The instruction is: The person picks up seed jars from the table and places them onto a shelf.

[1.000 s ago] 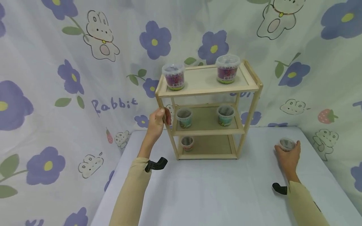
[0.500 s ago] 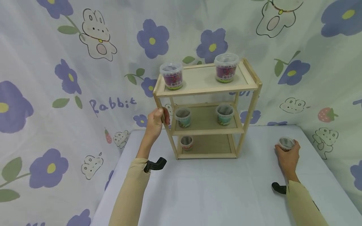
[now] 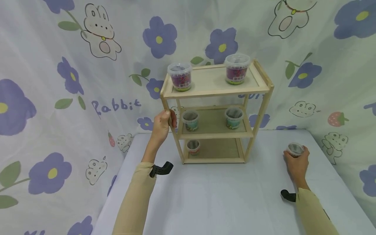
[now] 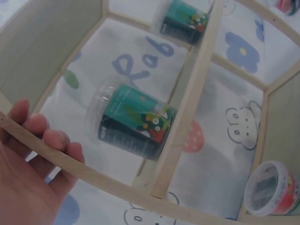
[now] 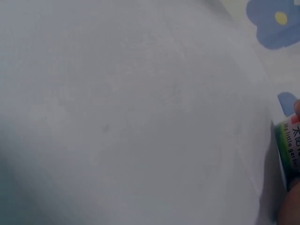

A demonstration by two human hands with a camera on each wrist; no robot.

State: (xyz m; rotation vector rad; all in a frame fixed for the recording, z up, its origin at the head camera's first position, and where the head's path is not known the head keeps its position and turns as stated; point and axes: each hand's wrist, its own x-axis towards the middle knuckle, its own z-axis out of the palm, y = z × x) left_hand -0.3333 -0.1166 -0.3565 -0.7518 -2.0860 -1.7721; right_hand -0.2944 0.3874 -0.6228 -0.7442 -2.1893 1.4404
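My left hand grips the left front post of a three-tier wooden shelf, fingers curled round the wood as the left wrist view also shows. On the right side of the table, my right hand holds a small clear plastic cup between thumb and fingers. The right wrist view catches only part of that cup's printed label, at its right edge. Two purple-labelled cups, one left and one right, stand on the top tier.
On the middle tier are two green-labelled cups, left and right. A smaller red-labelled cup sits at the left of the bottom tier. White cloth covers the table; a patterned curtain hangs behind.
The head view shifts slightly. Both hands keep their holds, the left on the shelf post and the right on the small cup, with hardly any visible movement.
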